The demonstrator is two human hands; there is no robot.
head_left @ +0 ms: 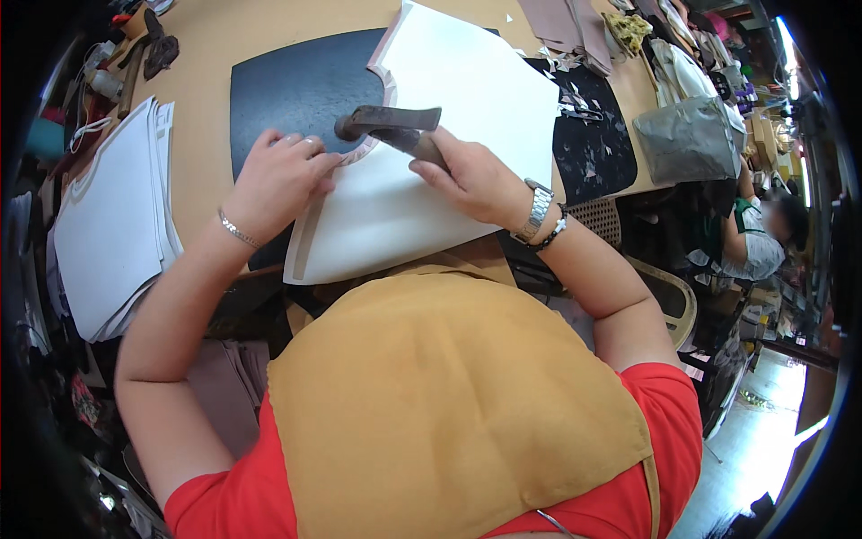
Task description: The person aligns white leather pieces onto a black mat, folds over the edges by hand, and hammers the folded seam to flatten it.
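Note:
A large white cut panel [458,94] with a curved notch lies over a dark board [296,81] on the table. Along the notch runs a pleated pinkish folded edge [357,153]. My right hand [480,180] grips a hammer [395,119] by its handle, the metal head over the notch beside the folded edge. At the near end of that edge, my left hand [285,175] has its fingers bent and closed on the panel's border. Its fingertips are partly hidden.
White sheets [112,216] are stacked at the left table edge. To the right are a black scrap-covered mat [593,135] with scissors [579,111], mauve pieces [566,22] and a grey bag [687,139]. Another person [759,234] sits far right.

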